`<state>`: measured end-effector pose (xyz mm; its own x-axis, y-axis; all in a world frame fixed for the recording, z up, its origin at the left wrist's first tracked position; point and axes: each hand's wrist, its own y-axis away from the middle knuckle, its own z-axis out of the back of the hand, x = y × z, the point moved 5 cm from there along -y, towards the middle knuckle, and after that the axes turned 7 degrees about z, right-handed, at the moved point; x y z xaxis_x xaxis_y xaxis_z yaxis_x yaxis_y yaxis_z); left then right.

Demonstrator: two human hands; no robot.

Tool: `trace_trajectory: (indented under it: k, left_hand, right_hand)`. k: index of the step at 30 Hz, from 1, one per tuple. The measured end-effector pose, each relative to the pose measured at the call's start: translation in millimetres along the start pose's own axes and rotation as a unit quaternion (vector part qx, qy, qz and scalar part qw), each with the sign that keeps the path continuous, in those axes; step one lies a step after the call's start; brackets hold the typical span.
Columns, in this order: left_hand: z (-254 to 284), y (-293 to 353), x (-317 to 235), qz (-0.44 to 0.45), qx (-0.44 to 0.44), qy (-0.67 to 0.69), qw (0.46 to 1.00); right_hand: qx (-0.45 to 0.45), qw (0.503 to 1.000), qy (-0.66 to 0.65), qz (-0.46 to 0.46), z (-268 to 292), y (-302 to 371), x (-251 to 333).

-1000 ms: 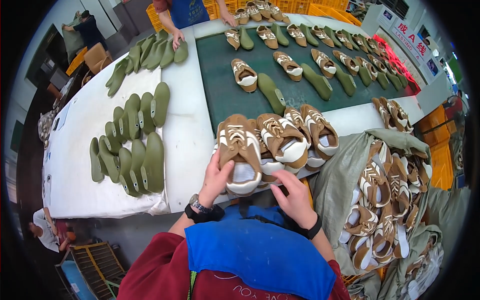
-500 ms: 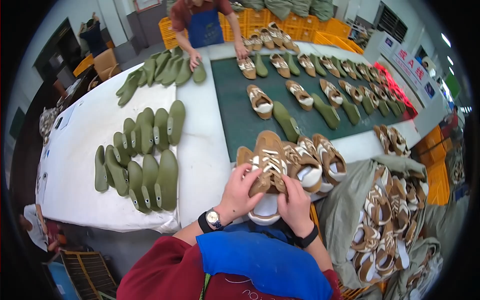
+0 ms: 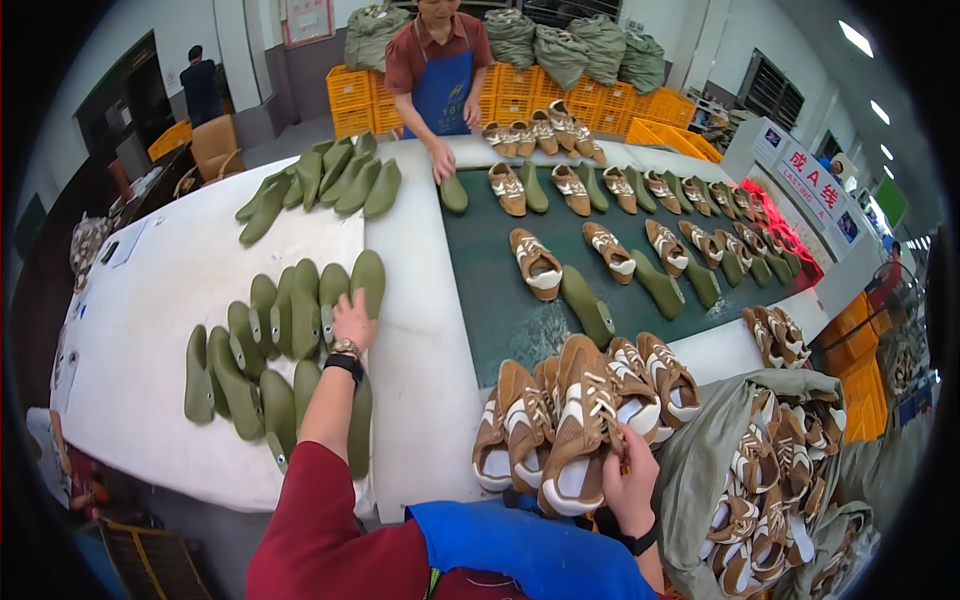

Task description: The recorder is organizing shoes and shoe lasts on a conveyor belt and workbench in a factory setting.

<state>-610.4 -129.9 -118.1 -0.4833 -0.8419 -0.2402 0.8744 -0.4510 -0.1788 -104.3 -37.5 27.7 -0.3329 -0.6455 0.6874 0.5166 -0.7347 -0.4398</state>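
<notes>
My left hand (image 3: 352, 322) lies at the near end of a green shoe last (image 3: 368, 276), at the right end of a row of lasts. Its fingers are apart and touch the last, which still lies among the others. In my right hand (image 3: 632, 480) is a brown sneaker (image 3: 578, 430) with white stripes and laces, gripped at its right side near the opening and tilted toe away from me. More brown sneakers (image 3: 522, 420) stand close on its left, and others (image 3: 668, 378) on its right. Lower lasts (image 3: 279, 410) are partly hidden by my left forearm.
A co-worker's hand (image 3: 441, 160) touches a last (image 3: 454, 195) across the table. Rows of sneakers and lasts cover a green belt (image 3: 480, 320). More lasts (image 3: 350, 185) lie at the far left. A grey-green sack of sneakers (image 3: 690, 450) stands at my right, with orange crates (image 3: 868, 350) beyond.
My left hand has let go of the sneaker and moved left onto the lasts. My right hand keeps the sneaker. The co-worker's hand has moved a last right to the belt's edge.
</notes>
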Motion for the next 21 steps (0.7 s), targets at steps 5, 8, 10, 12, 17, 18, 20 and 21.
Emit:
trace_trajectory:
  k: [5, 8, 10, 12, 17, 18, 20, 21]
  left_hand:
    - [-29, -38, 17, -0.01, 0.119, 0.019, 0.993]
    - [-40, -41, -4, 0.016, 0.147, 0.054, 0.988]
    - [-47, -39, -34, 0.017, 0.148, 0.089, 0.985]
    - [-55, -27, -70, 0.006, 0.147, 0.111, 0.983]
    - [-76, -4, -169, -0.111, 0.196, 0.105, 0.969]
    - [-81, -4, -188, -0.133, 0.211, 0.105, 0.963]
    - [-94, -3, -223, -0.139, 0.243, 0.091, 0.956]
    - [-105, 3, -236, -0.129, 0.302, 0.084, 0.941]
  right_hand:
    - [-0.007, 0.999, 0.026, 0.03, 1, 0, 9]
    - [0.001, 0.999, 0.029, 0.015, 1, 1, 6]
    - [0.003, 0.999, 0.043, 0.008, 1, 3, 3]
    - [0.004, 0.999, 0.044, 0.002, -1, 5, 0]
    - [0.005, 0.999, 0.039, -0.018, -7, 6, -4]
    - [0.008, 0.998, 0.051, -0.019, -6, 7, -4]
    - [0.006, 0.997, 0.069, -0.025, -4, 10, -3]
    - [0.003, 0.997, 0.066, -0.037, -2, 13, -3]
